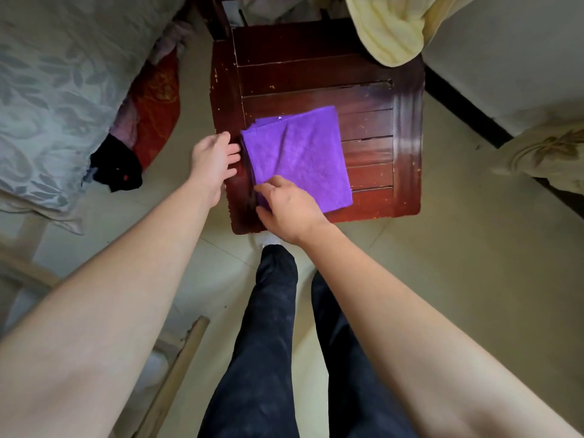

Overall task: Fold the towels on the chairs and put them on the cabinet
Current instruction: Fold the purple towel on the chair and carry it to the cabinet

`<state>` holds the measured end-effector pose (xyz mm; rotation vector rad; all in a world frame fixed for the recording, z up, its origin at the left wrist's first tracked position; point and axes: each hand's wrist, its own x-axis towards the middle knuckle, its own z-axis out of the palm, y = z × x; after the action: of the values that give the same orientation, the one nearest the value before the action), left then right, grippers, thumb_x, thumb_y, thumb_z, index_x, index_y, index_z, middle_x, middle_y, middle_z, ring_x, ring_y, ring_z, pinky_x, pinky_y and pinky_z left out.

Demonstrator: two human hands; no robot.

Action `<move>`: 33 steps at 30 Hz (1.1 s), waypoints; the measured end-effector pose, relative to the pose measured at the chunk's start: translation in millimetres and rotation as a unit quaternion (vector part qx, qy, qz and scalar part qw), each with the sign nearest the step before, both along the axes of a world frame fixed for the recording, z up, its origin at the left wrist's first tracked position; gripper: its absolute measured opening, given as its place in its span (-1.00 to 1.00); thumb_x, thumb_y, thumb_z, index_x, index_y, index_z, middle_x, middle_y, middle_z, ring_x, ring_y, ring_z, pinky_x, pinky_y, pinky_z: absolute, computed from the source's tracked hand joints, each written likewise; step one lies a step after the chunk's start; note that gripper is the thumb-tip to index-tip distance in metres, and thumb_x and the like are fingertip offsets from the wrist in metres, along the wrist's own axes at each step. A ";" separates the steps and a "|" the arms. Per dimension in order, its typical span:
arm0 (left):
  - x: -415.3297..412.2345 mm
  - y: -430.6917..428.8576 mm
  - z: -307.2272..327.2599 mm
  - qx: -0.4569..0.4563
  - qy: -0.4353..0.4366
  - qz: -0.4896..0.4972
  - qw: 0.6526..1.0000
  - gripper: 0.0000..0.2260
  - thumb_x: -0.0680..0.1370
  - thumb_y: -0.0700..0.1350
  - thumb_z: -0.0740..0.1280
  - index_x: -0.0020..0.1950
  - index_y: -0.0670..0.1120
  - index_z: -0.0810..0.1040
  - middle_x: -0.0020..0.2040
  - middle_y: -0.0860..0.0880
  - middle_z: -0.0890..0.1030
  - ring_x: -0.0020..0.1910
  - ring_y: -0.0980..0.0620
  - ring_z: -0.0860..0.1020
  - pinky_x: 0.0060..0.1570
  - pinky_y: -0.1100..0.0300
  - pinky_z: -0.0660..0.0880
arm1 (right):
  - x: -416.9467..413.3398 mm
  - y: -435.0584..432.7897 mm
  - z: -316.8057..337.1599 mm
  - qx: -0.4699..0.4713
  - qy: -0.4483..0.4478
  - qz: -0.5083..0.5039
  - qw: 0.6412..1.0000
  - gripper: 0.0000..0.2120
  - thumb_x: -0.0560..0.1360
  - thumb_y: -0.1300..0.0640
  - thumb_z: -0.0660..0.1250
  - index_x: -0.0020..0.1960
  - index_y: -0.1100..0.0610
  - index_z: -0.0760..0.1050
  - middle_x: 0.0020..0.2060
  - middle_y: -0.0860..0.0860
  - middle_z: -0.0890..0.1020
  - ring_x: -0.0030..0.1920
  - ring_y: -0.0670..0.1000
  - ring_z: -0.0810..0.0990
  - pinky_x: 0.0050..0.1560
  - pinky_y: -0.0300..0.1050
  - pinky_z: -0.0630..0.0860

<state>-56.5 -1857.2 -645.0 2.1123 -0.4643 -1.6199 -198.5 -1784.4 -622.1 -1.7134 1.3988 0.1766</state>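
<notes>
A purple towel [300, 156], folded into a rectangle, lies flat on the seat of a dark red wooden chair [316, 74]. My left hand [215, 159] rests at the towel's left edge, fingers apart and touching the folded side. My right hand [284, 207] lies on the towel's near left corner, fingers curled at the edge; whether it pinches the cloth is hidden. A pale yellow towel [392, 30] hangs over the chair's far right corner.
A bed with a grey-blue leaf-patterned cover [57, 90] fills the left side, with red and black cloth [151, 102] beside it. A white wall with a black baseboard [467, 109] runs on the right. A wooden stick [177, 371] lies near my legs.
</notes>
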 end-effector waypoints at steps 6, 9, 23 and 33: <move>-7.2 20.0 0.7 -0.242 -0.366 -0.339 0.832 -0.81 0.57 -0.08 0.22 0.10 -0.06 0.58 0.10 -0.09 0.55 0.14 -0.11 0.47 0.06 0.01 0.40 | -66.2 15.1 -7.0 -0.265 0.036 -0.072 0.961 -0.77 0.47 0.25 0.29 0.08 0.17 0.64 0.03 0.11 0.64 -0.08 0.23 0.57 -0.17 0.11 0.54; -16.6 29.7 -2.0 -0.337 -0.357 -0.488 0.722 -0.77 0.56 -0.14 0.25 0.18 -0.12 0.56 0.19 -0.12 0.52 0.21 -0.16 0.44 0.11 -0.08 0.42 | -94.7 11.1 -18.3 -0.273 0.112 -0.009 0.955 -0.65 0.55 0.21 0.27 0.31 0.19 0.54 0.35 0.17 0.52 0.30 0.26 0.49 0.15 0.13 0.47; -12.5 31.3 -6.9 -0.183 -0.314 -0.692 0.624 0.19 0.26 0.62 0.11 0.60 -0.16 -0.14 0.60 -0.16 -0.23 0.58 -0.10 -0.26 0.50 -0.27 -0.11 | -115.8 3.0 -28.9 -0.196 0.161 0.062 0.965 -0.20 0.56 -0.25 0.22 0.62 0.15 0.05 0.60 0.22 0.01 0.59 0.26 0.07 0.52 0.23 0.14; -13.8 16.8 -28.1 -0.145 -0.316 -0.701 0.622 0.47 0.00 0.58 0.38 0.57 -0.13 -0.31 0.59 -0.10 -0.31 0.57 -0.09 -0.30 0.46 -0.37 -0.13 | -133.6 -72.5 -42.2 -0.089 0.273 0.259 0.922 0.61 -0.09 -0.66 0.33 0.56 0.10 -0.45 0.58 0.18 -0.32 0.58 0.24 -0.27 0.54 0.28 -0.17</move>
<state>-70.3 -1840.4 -673.1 1.8709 -2.9082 -0.9212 -332.1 -1856.9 -664.4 -2.2769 1.3302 0.9040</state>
